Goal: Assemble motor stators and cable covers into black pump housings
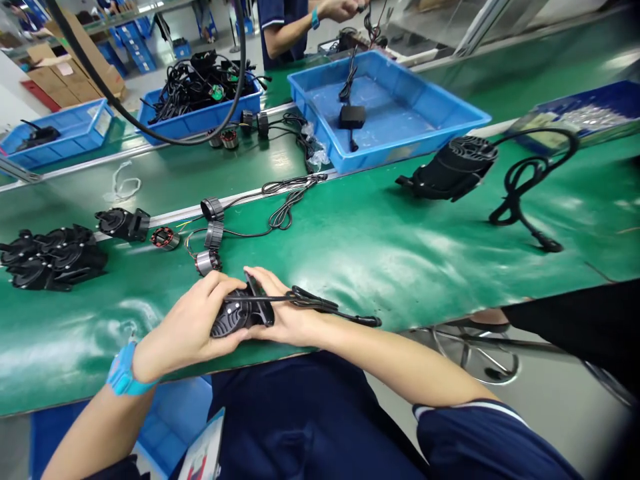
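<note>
My left hand [193,320] and my right hand [283,313] both grip a black pump body [239,315] at the near edge of the green belt [380,247]. The left hand's fingers wrap over its ribbed round end, and the right hand cups it from the other side. A black cable [325,308] runs from the pump across my right wrist and ends in a plug. Just beyond my hands lie three small round motor parts [213,235] on thin wires. A blue band [121,373] sits on my left wrist.
A heap of black pump housings [50,257] lies at the left. A finished black pump [453,170] with coiled cord lies at the right. Blue trays [390,110] stand beyond the belt, one full of cables [200,87]. A co-worker's arm [320,13] works at the far side.
</note>
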The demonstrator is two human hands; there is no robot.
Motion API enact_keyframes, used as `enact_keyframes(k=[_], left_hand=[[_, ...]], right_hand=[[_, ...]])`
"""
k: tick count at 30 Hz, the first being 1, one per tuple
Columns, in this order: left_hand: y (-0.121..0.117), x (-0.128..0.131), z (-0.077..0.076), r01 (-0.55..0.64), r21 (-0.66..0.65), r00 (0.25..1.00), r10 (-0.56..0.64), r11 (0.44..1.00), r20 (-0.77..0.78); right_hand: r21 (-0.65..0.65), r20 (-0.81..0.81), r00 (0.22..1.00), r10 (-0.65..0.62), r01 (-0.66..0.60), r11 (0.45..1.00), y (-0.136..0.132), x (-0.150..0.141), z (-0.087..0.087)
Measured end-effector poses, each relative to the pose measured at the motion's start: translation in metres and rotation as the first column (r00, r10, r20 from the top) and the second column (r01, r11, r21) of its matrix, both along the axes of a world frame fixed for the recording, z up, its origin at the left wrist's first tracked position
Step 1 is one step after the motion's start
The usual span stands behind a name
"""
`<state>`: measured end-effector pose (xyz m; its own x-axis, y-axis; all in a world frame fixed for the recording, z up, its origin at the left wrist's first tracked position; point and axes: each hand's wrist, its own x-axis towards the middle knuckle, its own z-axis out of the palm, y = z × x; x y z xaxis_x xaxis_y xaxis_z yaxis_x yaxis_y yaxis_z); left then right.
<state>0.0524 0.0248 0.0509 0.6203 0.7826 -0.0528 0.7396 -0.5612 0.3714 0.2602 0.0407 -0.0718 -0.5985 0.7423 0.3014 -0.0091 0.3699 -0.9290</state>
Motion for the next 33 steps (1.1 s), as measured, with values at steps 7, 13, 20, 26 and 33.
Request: enact_keyframes(k=[7,13,20,26,33], left_hand=[[-0.002,0.022,-0.003,-0.004,-0.007,1.000,0.004,1.000,0.016],[-0.006,0.011,0.019,0.002,-0.006,0.982,-0.003,1.000,-0.191],[0.003,0.015,0.012,0.174,-0.093,0.985,-0.174,0.980,0.011],[-0.010,0.026,0.011,0.211,-0.028,0.970,-0.212,0.977,-0.115],[-0.011,0.018,0.017,0.110,0.021,0.977,-0.104,0.994,-0.184]], right_hand=[[-0.086,-0.025,0.994,-0.109,0.107,0.991,-0.016,0.005,-0.017],[-0.054,0.012,0.994,-0.105,0.105,0.993,-0.014,-0.004,-0.008],[0.040,-0.040,0.988,-0.151,0.153,0.987,-0.022,0.000,-0.016],[0.093,-0.061,0.992,-0.114,0.119,0.989,-0.029,0.008,-0.017],[-0.055,-0.019,0.993,-0.119,0.118,0.992,-0.025,-0.002,-0.004]])
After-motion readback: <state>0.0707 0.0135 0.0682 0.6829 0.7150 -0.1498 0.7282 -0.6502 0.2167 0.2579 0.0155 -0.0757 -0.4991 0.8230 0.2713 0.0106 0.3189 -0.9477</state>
